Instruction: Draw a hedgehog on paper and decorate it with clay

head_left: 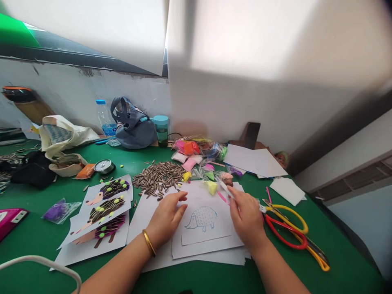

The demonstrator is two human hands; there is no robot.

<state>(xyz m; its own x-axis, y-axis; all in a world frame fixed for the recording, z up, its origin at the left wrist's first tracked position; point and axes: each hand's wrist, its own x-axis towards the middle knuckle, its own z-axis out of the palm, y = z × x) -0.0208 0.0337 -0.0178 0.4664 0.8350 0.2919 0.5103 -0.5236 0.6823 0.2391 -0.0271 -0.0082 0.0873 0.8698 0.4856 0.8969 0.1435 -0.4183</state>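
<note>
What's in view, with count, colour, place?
Table: one, green
Papers: several, white, centre, right
Hedgehog drawing: one, blue, between hands
Hedgehog pictures: three, multicoloured, left
Seeds: many, striped, centre
Packets: several, multicoloured, centre, left
Scissors: count unclear, red-yellow, right
Phone: one, dark, back
Cup: one, teal, back
Bags: two, grey, cream, back left
Bottle: one, clear, back left
Tumbler: one, brown, left
Tin: one, silver, left
Pink object: one, left
Cable: one, white, left
Curtains: two, white, back
Slim item: one, white, right fingertips
Bracelet: one, gold, left wrist
Left hand: one, over papers
Right hand: one, beside drawing
</note>
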